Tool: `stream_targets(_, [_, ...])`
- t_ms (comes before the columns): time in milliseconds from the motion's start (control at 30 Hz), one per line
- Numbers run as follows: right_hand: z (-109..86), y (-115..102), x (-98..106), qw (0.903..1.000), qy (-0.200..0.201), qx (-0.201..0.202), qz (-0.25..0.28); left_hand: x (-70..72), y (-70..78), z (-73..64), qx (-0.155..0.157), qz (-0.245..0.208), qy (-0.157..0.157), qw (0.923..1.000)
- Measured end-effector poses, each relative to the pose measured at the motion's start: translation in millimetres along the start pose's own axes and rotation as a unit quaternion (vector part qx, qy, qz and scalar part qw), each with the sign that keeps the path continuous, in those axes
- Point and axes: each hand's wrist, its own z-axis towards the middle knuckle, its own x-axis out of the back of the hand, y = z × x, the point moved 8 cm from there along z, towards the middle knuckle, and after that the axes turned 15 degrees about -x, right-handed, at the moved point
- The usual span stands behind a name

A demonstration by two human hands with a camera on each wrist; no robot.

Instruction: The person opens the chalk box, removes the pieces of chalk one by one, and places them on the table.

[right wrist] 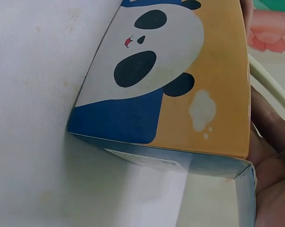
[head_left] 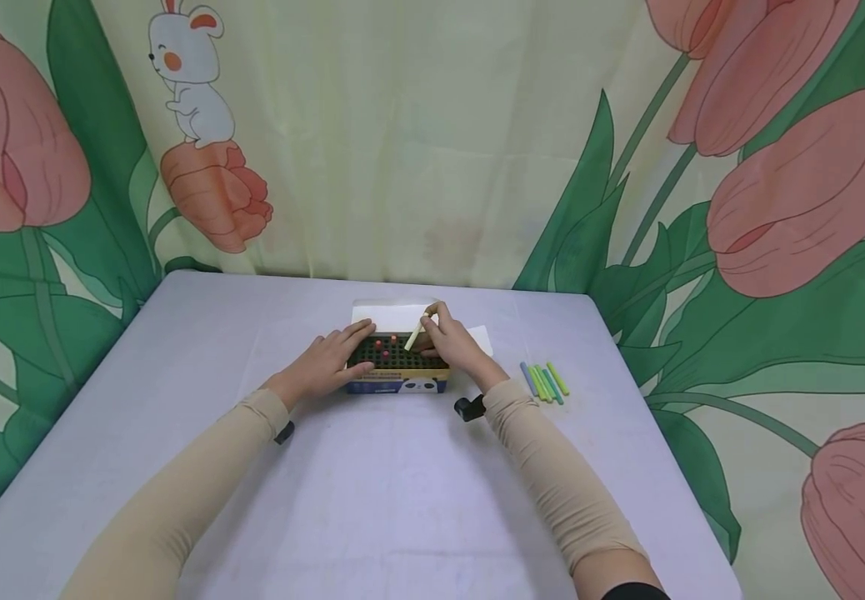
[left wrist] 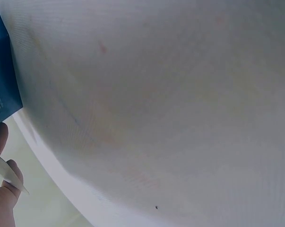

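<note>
Work judged partway: three slim red sticks seated in the blue-and-yellow cardboard box, pale-yellow chalk-like stick pinched above it by right hand, box's left edge touched by left hand, fingers extended, loose green-and-blue sticks left unseated right of box on white-covered bench.

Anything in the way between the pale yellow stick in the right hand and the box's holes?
Nothing visible. The pale yellow stick slants over the black grid; red sticks stand left of its lower end, and the left hand rests on the left end of the box.
</note>
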Motion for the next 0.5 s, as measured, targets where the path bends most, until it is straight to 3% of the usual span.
stream_targets(267, [-1.8,1.7,7.1,0.9984,0.0,0.002,0.056,-0.9,-0.4,0.8,-0.009,0.005,0.001,0.9999])
stream_targets(500, [-10.9,-5.8,16.6,0.998,0.009,0.031,0.055,-0.3,-0.3,0.0,-0.004,0.001,0.005,1.0])
